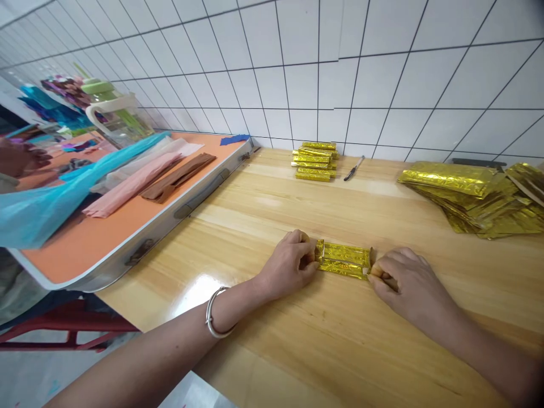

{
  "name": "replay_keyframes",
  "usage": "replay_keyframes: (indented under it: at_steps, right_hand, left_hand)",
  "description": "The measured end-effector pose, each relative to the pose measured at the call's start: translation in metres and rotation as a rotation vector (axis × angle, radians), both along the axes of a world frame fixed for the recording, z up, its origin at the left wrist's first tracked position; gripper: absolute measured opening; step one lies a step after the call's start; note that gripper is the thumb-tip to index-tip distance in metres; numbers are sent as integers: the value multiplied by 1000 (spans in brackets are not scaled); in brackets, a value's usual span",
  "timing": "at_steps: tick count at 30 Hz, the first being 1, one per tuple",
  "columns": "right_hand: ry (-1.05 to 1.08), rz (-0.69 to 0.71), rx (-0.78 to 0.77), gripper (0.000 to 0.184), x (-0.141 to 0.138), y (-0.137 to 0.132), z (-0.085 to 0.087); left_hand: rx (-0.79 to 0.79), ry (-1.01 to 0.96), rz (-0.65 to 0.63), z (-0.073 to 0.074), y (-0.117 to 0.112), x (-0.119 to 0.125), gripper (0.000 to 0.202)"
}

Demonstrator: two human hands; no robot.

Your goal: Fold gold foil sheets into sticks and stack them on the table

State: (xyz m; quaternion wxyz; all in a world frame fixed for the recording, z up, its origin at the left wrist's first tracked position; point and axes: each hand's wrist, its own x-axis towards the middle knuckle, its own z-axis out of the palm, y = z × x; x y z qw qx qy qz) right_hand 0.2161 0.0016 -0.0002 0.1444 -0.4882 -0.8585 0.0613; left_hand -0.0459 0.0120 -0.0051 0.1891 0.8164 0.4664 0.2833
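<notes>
Head view: left hand and right hand pinch gold foil, long axis left-right.

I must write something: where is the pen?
In the head view, the pen lies right of the small gold stack, near the tiled wall.

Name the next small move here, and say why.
Probably fold in both ends of the foil: the left hand and right hand pinch one each, and its long sides already look turned in toward the middle.
</notes>
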Motion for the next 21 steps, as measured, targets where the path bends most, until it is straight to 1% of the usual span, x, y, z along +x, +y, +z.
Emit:
replay_keyframes:
  at_steps: [5,7,9,11,15,18,21]
  right_hand:
    - [28,-43,-7,17,9,5,-7]
    - [51,-24,1,16,12,7,-11]
    - [75,11,7,13,14,7,-15]
    - [87,45,23,10,13,5,-16]
    - [25,59,131,8,7,-3,-10]
    - [-50,63,207,9,3,-9,-7]
    - [-103,117,247,12,2,-12,-7]
  left_hand:
    - [-23,23,-30,3,1,-2,8]
    - [-15,41,-40,3,0,-3,7]
    - [29,89,-42,3,-1,-3,7]
    - [123,202,-67,3,-4,-4,5]
    - [325,475,-245,10,-10,-5,15]
    - [374,574,-312,18,-15,-5,20]
    - [352,642,-341,25,-17,-6,18]
